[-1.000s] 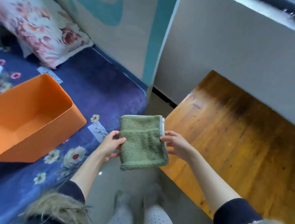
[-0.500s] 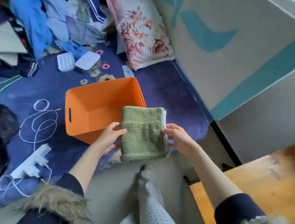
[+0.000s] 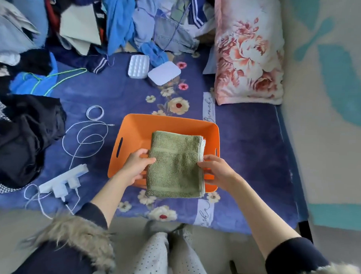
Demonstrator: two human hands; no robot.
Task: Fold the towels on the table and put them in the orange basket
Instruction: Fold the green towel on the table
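A folded green towel (image 3: pixel 175 165) is held flat in the air over the orange basket (image 3: pixel 134 126), covering the basket's near wall. My left hand (image 3: pixel 136 168) grips the towel's left edge, thumb on top. My right hand (image 3: pixel 215 171) pinches its right edge, where white layered edges show. The basket stands on a blue flowered bedspread (image 3: pixel 247 152) and what shows of its inside holds nothing.
A floral pillow (image 3: pixel 249 57) lies at the back right by the wall. A heap of clothes (image 3: pixel 98 19) fills the back left. White cables (image 3: pixel 86 137), a white power strip (image 3: pixel 63 183) and two white boxes (image 3: pixel 153 70) lie left of the basket.
The view swung left from the wooden table to the bed. Both hands carried the folded towel from beside the basket to directly above it.
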